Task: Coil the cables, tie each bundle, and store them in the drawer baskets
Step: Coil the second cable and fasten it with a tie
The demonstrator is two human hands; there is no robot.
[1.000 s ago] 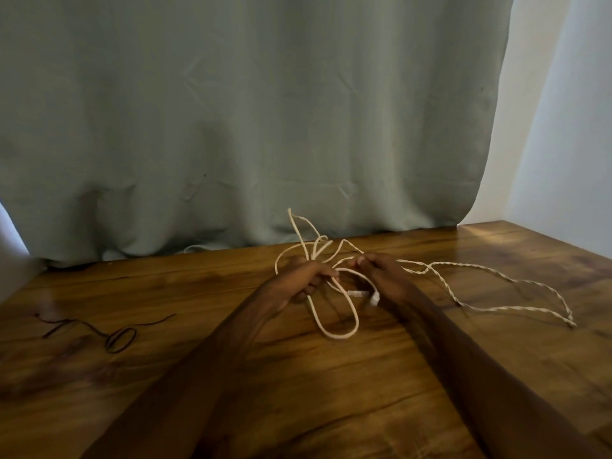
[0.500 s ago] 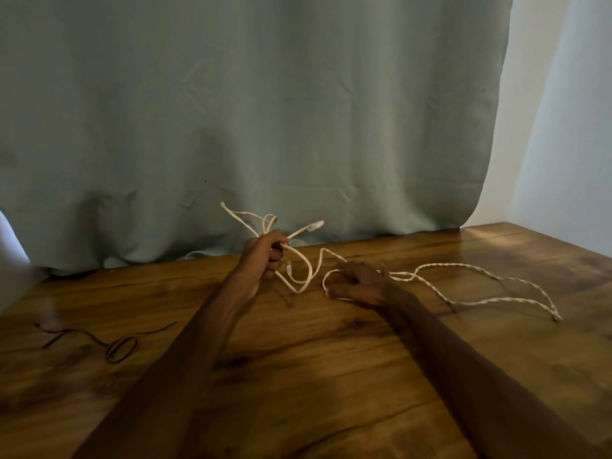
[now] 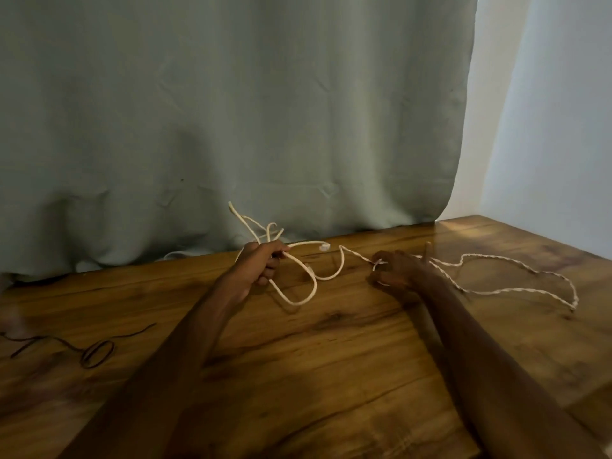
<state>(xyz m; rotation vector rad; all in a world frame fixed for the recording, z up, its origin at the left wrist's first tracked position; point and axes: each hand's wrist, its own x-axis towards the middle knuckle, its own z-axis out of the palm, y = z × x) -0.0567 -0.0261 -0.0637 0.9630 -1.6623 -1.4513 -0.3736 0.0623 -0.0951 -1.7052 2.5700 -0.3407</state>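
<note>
A long white cable (image 3: 298, 301) lies partly looped on the wooden table (image 3: 331, 376). My left hand (image 3: 261, 263) is closed around a small bunch of its loops, held just above the table, with loose ends sticking up toward the curtain. A white plug end (image 3: 324, 247) juts out to the right of that hand. My right hand (image 3: 397, 271) rests on the table and pinches the cable where it runs on as a twisted double strand (image 3: 516, 289) to the right. No drawer or basket is in view.
A thin dark tie or cord (image 3: 96, 354) with a small loop lies at the table's left. A grey-green curtain (image 3: 231, 127) hangs along the table's far edge. A pale wall (image 3: 563, 127) stands at the right.
My hands were close together on the loops, then parted. My left hand carries the bunch to the left while my right hand has slid rightward along the cable.
</note>
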